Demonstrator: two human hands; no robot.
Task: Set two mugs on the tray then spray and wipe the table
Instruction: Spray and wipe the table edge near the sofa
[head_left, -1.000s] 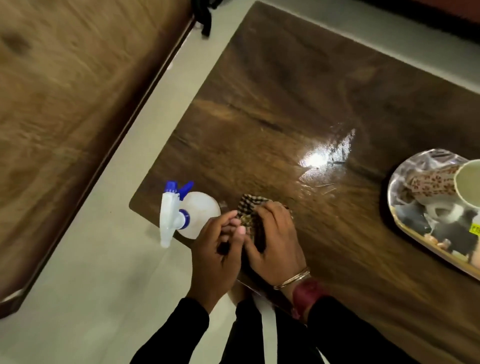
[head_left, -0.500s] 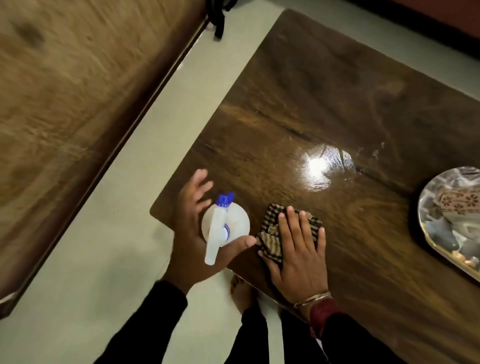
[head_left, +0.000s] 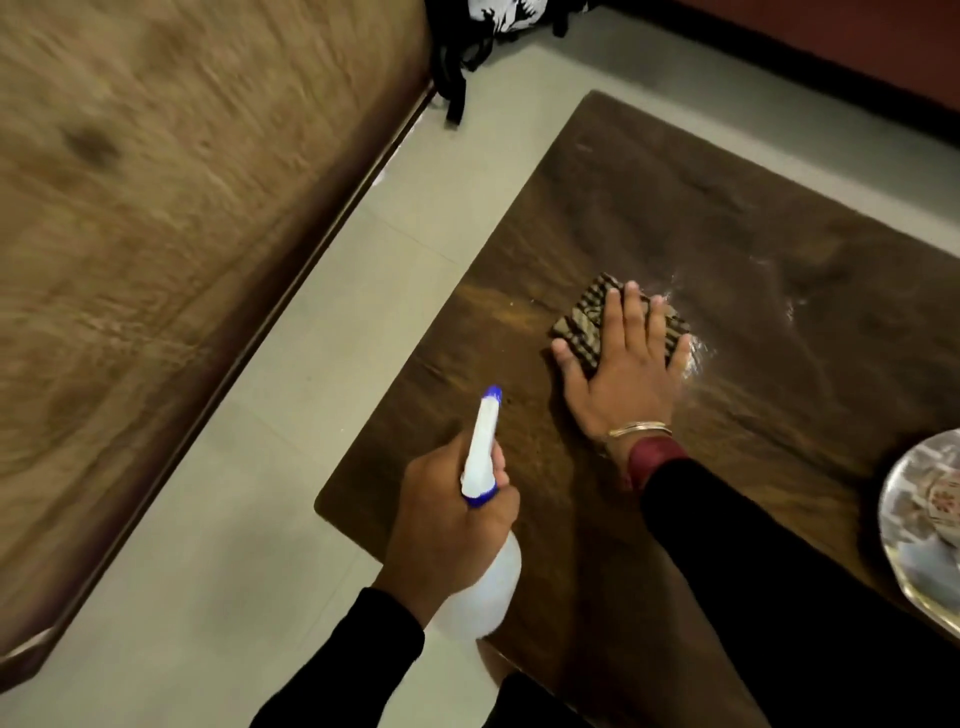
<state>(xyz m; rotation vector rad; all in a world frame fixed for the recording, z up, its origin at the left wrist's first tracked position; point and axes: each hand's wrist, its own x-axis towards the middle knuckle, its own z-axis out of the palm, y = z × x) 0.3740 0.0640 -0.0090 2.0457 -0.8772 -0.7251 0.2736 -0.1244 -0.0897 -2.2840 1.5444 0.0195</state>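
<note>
My left hand (head_left: 449, 506) grips a white spray bottle (head_left: 480, 525) with a blue nozzle, held above the near left corner of the dark wooden table (head_left: 727, 234), nozzle pointing away from me. My right hand (head_left: 623, 371) lies flat with straight fingers on a checked brown cloth (head_left: 584, 322), pressing it onto the table. Wet shiny streaks show just right of the cloth. At the right edge, part of the patterned tray (head_left: 896, 519) is visible with a floral mug (head_left: 943, 493) on it; most of the tray is cut off.
A large brown wooden surface (head_left: 156, 260) runs along the left, separated from the table by a strip of pale tiled floor (head_left: 311, 415). A black and white bag (head_left: 498, 21) lies on the floor at the top. A reddish piece of furniture borders the top right.
My left hand closed round the spray bottle and lifted it off the table. My right hand slid the cloth away from me toward the wet patch. The view shifted, pushing the tray further right.
</note>
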